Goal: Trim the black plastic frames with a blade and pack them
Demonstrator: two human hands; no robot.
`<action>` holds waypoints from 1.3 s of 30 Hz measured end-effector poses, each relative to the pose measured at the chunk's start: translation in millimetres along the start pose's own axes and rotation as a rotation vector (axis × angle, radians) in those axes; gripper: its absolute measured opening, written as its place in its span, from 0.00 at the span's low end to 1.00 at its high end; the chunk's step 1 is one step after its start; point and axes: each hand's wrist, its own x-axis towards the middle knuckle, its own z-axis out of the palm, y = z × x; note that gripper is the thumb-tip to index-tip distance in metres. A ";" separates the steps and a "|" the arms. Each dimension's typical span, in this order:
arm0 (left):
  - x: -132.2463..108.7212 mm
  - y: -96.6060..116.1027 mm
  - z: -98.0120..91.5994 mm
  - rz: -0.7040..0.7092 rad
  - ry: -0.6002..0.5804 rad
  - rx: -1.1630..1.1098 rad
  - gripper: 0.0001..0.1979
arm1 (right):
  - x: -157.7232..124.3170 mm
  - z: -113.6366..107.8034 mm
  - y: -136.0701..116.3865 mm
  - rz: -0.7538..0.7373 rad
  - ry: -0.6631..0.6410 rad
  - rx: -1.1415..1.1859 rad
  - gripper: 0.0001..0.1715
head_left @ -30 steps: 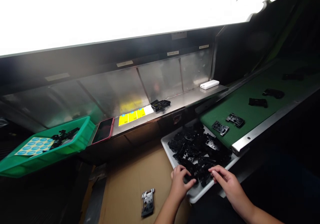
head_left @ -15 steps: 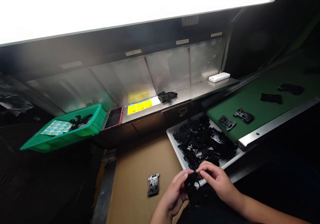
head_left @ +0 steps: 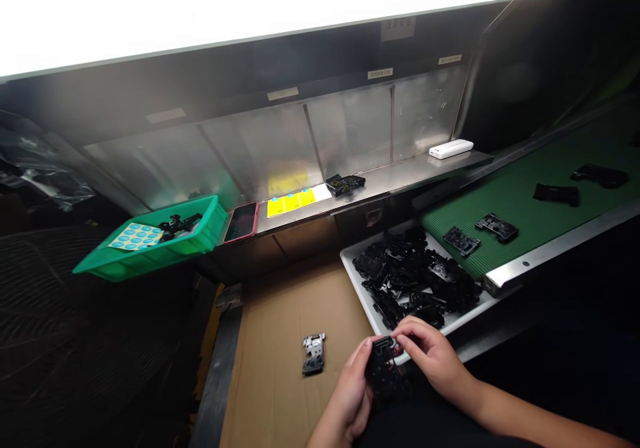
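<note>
Both hands hold a black plastic part [head_left: 385, 371] just in front of the tray's near rim. My left hand [head_left: 350, 381] cradles it from below, and my right hand [head_left: 430, 355] pinches its top edge. Part of it is hidden by my fingers. A white tray [head_left: 367, 288] holds a heap of similar black parts [head_left: 415, 278], some with metal plates. On the brown cardboard sheet [head_left: 280, 375], left of my hands, lies a black part with a metal plate [head_left: 313, 353].
A green ribbed conveyor belt [head_left: 540, 215] with a steel edge carries several black parts to the right of the tray. Along the steel shelf [head_left: 400, 183] lie a phone [head_left: 241, 222], yellow labels [head_left: 291, 203], a black part [head_left: 345, 184] and a white power bank [head_left: 451, 149]. A green crate [head_left: 195, 231] sits far left.
My hands have lifted a black part from the tray and now hold it together, closer to me. The view has turned, shifting the scene right and up.
</note>
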 end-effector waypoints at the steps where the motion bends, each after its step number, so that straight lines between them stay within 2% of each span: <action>1: -0.6 -0.2 -0.4 0.012 -0.002 0.006 0.19 | -0.2 0.6 0.7 -0.002 0.003 -0.001 0.11; 6: -0.9 -0.8 0.2 0.019 0.020 0.075 0.18 | -0.2 3.3 2.6 -0.005 0.001 -0.033 0.12; 16: -0.5 -0.8 5.1 -0.030 0.078 0.172 0.21 | 2.5 4.0 1.6 -0.014 -0.017 -0.132 0.13; 30: 1.3 -0.5 7.6 -0.019 0.058 0.206 0.19 | 6.5 0.6 -1.8 -0.036 -0.028 -0.211 0.14; 33: 1.7 -1.2 8.9 -0.011 0.067 0.218 0.20 | 5.6 -0.2 -0.5 -0.082 -0.041 -0.275 0.14; 39: -4.2 0.1 18.8 0.047 0.090 0.271 0.21 | 3.6 1.4 -0.4 -0.310 -0.177 -0.485 0.14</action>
